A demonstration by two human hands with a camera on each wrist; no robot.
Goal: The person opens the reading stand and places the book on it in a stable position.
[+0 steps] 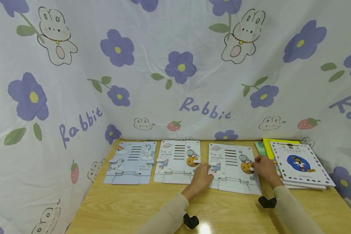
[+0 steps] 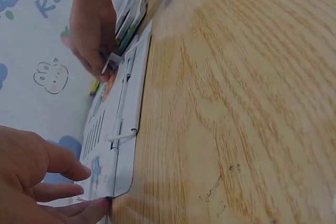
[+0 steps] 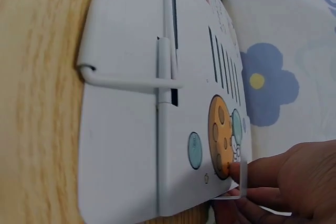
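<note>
A white "Tiny universe" book stand (image 1: 231,169) with a rocket, an astronaut and an orange planet leans back on the wooden table. At its right edge my right hand (image 1: 266,169) grips the panel beside a small page clip (image 3: 243,179), thumb on the front and other fingers partly hidden behind. My left hand (image 1: 201,178) holds the same stand by its left edge, low near the corner, its fingers (image 2: 71,165) bent around there. A matching book stand (image 1: 175,162) stands to the left. Farther left is a unicorn book stand (image 1: 131,161). Wire supports fold across their lower fronts.
A stack of picture books (image 1: 301,164) lies at the right, close to my right hand. Behind the stands hangs a white curtain (image 1: 152,97) with purple flowers and rabbits. The wooden table (image 1: 128,204) extends in front of the row.
</note>
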